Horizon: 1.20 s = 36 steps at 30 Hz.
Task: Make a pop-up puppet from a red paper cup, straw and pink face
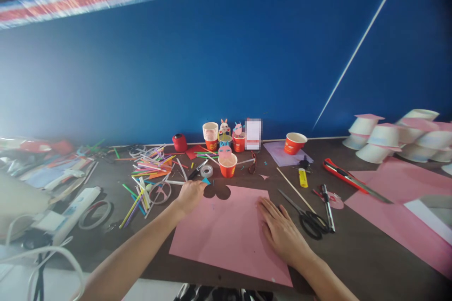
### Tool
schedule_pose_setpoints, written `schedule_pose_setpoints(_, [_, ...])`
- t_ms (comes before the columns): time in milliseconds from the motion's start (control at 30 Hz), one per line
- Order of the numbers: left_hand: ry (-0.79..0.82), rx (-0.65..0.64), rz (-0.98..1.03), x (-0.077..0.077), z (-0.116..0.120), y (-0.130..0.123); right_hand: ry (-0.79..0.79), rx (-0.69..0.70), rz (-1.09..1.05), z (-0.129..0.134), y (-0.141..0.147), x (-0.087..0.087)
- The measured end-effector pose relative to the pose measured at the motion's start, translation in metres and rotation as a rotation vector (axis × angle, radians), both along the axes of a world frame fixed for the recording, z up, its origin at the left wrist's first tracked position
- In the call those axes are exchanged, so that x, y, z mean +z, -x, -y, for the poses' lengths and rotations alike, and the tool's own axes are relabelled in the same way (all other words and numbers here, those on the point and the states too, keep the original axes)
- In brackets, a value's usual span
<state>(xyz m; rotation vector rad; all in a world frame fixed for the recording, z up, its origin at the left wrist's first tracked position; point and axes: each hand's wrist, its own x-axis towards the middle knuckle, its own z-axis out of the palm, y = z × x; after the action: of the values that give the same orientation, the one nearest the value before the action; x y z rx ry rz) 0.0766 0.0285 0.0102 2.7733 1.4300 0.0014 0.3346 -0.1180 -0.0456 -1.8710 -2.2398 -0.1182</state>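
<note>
A pink sheet of paper (pixel 229 235) with rounded cut-outs along its far edge lies on the dark table in front of me. My right hand (pixel 282 233) rests flat on the sheet's right side, fingers stretched out. Beyond the sheet's far left corner, my left hand (pixel 190 195) has its fingers closed at a small blue piece of paper (pixel 206 181), which sticks out past the fingertips. Close to that hand are a roll of clear tape (pixel 206 171) and a black pen (pixel 197 169). Black-handled scissors (pixel 310 221) lie right of my right hand.
Red paper cups (pixel 228 167) with animal-face cut-outs stand ahead. Coloured sticks (pixel 155 164) are heaped at left, near a power strip (pixel 77 211). At right lie a red utility knife (pixel 346 176), a yellow lighter (pixel 302 178), more pink paper (pixel 399 178) and white cups (pixel 381 138).
</note>
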Motion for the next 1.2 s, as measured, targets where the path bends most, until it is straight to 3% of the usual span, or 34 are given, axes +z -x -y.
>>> schedule_pose_setpoints(833, [0.012, 0.101, 0.018, 0.002, -0.001, -0.001, -0.029, 0.004, -0.012, -0.001, -0.001, -0.002])
schedule_pose_setpoints(1000, [-0.090, 0.044, 0.192, 0.000, 0.002, 0.001, 0.033, 0.011, 0.010, -0.003, 0.000, 0.003])
schedule_pose_setpoints(1200, [-0.142, -0.069, 0.468, 0.001, 0.023, -0.010, 0.147, 0.003, -0.002, -0.019, -0.001, 0.016])
